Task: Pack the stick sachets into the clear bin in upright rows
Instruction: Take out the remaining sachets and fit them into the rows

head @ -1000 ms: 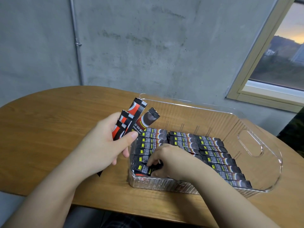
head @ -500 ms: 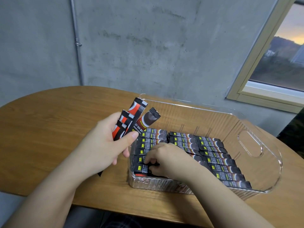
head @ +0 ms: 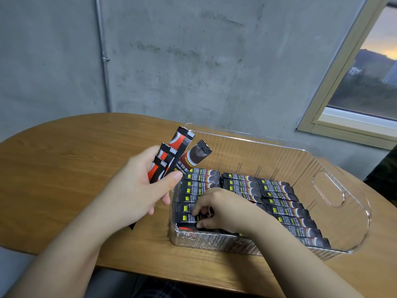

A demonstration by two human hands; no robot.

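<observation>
A clear plastic bin point(head: 352, 224) sits on the wooden table, its near half filled with rows of black stick sachets point(head: 277, 203) packed side by side. My left hand point(head: 137, 186) hovers just left of the bin and grips a fan of several black-and-red sachets point(head: 176, 155) that point up and away. Inside the bin's near left corner, my right hand point(head: 223, 209) has curled fingers that pinch a sachet point(head: 193, 218) in the front row. My right hand hides part of the middle row.
The oval wooden table point(head: 64, 168) stands against a grey concrete wall with a thin pipe point(head: 103, 57). A window point(head: 365, 82) is at the upper right. The bin's far half and its handle cut-out point(head: 328, 190) hold no sachets.
My right hand has shifted slightly left and back along the front row, its fingers still working on a sachet. My left hand and its bundle have stayed in place.
</observation>
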